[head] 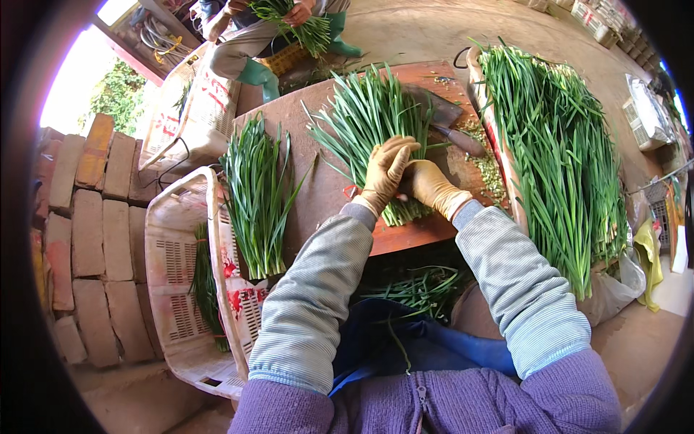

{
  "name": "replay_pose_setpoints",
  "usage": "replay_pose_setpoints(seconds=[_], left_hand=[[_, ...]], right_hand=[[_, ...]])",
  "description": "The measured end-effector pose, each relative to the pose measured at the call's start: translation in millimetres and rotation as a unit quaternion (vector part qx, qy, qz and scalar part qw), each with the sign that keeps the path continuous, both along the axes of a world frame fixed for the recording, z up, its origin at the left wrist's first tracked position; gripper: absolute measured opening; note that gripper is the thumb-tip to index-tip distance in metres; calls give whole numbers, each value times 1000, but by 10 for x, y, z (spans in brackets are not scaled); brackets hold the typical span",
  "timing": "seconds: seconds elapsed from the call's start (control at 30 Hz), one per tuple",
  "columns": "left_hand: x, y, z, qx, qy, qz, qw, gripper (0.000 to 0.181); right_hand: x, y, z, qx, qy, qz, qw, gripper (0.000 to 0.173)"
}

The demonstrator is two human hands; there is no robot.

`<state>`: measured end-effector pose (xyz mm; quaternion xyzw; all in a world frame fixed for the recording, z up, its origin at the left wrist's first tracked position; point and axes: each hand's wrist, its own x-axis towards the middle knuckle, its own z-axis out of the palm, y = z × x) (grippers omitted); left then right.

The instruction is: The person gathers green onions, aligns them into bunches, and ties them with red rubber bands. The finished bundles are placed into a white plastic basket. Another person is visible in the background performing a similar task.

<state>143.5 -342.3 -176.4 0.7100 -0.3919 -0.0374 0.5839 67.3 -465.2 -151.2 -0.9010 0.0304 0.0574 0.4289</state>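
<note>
Both my hands wear tan gloves and rest on a thick bunch of green leafy stalks [374, 116], perhaps garlic chives, lying on a reddish-brown wooden board [314, 179]. My left hand [386, 171] presses on the bunch from above, fingers bent; a bit of red tie shows beside it. My right hand [434, 184] curls around the bunch's right side, its fingertips hidden. Cut stalk ends point towards me. Beyond my right hand lies a wide-bladed knife [461, 140] with a wooden handle, among trimmed bits [490, 176]. A smaller bunch [257, 200] lies at the board's left edge.
A long crate [496, 130] heaped with green stalks borders the board on the right. At left stand a white plastic basket [181, 244] holding a tied bunch and stacked bricks [89, 233]. Across the board a person in green boots [260, 78] holds stalks. Loose leaves [423, 287] lie below the near edge.
</note>
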Motion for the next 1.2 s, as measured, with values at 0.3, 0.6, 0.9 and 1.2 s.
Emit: replay_pose_setpoints(seconds=[0.3,0.6,0.9,1.2], left_hand=[[-93,1027,-469,-70,407,438,799,34],[-589,969,-558,-24,359,279,890,17],[-535,455,-93,1,43,116,992,14],[-448,323,121,126,-131,138,974,14]], right_hand=[[-27,-24,-50,39,-57,1,998,17],[-35,-7,-61,41,-67,0,997,17],[-10,-41,-187,240,-82,-49,966,8],[-20,-62,-158,314,-114,-86,939,5]])
